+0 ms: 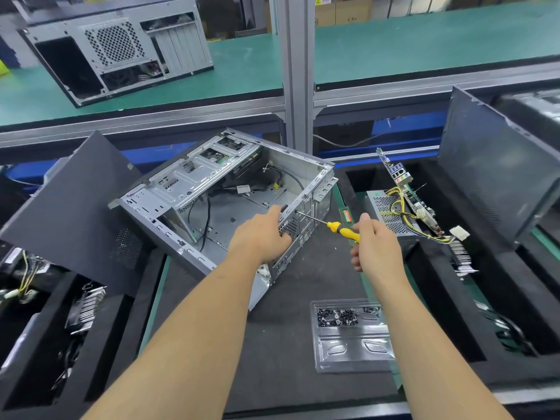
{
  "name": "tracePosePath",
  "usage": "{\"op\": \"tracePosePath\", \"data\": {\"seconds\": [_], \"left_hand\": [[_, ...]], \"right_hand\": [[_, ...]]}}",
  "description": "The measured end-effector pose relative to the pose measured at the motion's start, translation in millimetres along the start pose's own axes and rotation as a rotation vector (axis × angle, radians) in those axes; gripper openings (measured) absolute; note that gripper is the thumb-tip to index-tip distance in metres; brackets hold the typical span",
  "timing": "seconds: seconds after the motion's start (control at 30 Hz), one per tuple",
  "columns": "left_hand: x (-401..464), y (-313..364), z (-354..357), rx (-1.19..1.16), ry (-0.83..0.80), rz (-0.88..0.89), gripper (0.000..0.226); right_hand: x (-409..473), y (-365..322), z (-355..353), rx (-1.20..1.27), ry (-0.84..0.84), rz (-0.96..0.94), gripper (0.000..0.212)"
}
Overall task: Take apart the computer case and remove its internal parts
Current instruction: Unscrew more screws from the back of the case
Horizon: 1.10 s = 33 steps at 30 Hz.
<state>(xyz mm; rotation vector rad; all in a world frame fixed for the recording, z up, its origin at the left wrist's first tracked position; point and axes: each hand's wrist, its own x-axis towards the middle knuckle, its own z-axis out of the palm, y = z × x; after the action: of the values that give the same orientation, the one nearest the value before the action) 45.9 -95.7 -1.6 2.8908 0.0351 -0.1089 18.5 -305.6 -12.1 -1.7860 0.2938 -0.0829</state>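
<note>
**Backing a screw out of the rear panel**

We have the computer case (pixel 224 204) lying open side up on the dark table (pixel 291 344), most of its inside already bare, with only loose black cables and a drive cage left in it. Our left hand (pixel 262 237) curls over the rear panel's top edge, its grip wrapped round the metal to steady the case. Our right hand (pixel 374 245) pinches the yellow-and-black handle of the screwdriver (pixel 333 227), whose tip meets the panel just past the left hand's fingers.

We judge the step in hand to be loosening a rear-panel screw. The next move calls for keeping the tip seated and square in the head while we turn, then carrying the freed screw to the clear tray (pixel 351 334) just nearer us than the right grip, where dark screws already lie.

Beyond the right grip sit a power supply (pixel 386 212) with yellow wires and a motherboard (pixel 403 186) standing on edge. A dark side panel (pixel 81 213) leans well left of the left grip. A second case (pixel 121 50) rests on the green shelf beyond.

We can read no brand or label anywhere; the stickers are too small.
</note>
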Motion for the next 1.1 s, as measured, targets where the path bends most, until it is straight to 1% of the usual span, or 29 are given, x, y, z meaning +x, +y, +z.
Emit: {"op": "tracePosePath", "data": {"seconds": [0.07, 0.1, 0.23, 0.3, 0.43, 0.53, 0.73, 0.83, 0.87, 0.93, 1.03, 1.1], "left_hand": [[0.2, -0.2, 0.3, 0.001, 0.0, 0.0, 0.05], [0.3, -0.2, 0.4, 0.002, -0.001, -0.001, 0.05], [0.6, -0.8, 1.3, 0.007, 0.005, 0.001, 0.052], [1.0, -1.2, 1.6, 0.006, 0.009, 0.004, 0.051], [1.8, -1.6, 2.7, 0.012, 0.019, 0.003, 0.049], [2.3, -2.1, 3.3, 0.01, 0.023, 0.004, 0.048], [2.5, -2.5, 3.9, 0.01, 0.029, 0.007, 0.049], [2.6, -2.6, 3.8, 0.013, 0.026, 0.008, 0.047], [2.4, -2.9, 3.7, 0.013, 0.026, 0.008, 0.046], [2.0, -3.1, 3.7, 0.015, 0.026, 0.009, 0.046], [2.1, -2.9, 3.8, 0.016, 0.029, 0.008, 0.046], [2.5, -2.7, 3.7, 0.011, 0.022, 0.007, 0.047]], "right_hand": [[1.2, 2.9, -1.2, -0.089, 0.001, -0.032, 0.043], [1.3, 4.4, -0.7, -0.102, -0.001, -0.055, 0.042], [-2.3, 3.6, -0.1, -0.043, 0.017, -0.139, 0.021], [-4.1, 3.2, -0.2, -0.027, 0.035, -0.186, 0.014], [-6.0, 6.9, 0.2, -0.01, 0.027, -0.254, 0.007], [-7.5, 7.3, 1.8, 0.012, 0.036, -0.277, 0.008], [-5.3, 9.2, 2.7, 0.096, 0.067, -0.251, 0.017], [-2.8, 10.2, 3.6, 0.125, 0.048, -0.208, 0.02], [-2.8, 9.5, 4.2, 0.133, 0.04, -0.171, 0.017], [-1.4, 8.1, 4.3, 0.176, 0.019, -0.057, 0.004], [0.4, 8.0, 2.5, 0.111, -0.003, 0.062, 0.03], [-0.8, 7.9, 1.3, 0.04, 0.001, 0.057, 0.037]]}}
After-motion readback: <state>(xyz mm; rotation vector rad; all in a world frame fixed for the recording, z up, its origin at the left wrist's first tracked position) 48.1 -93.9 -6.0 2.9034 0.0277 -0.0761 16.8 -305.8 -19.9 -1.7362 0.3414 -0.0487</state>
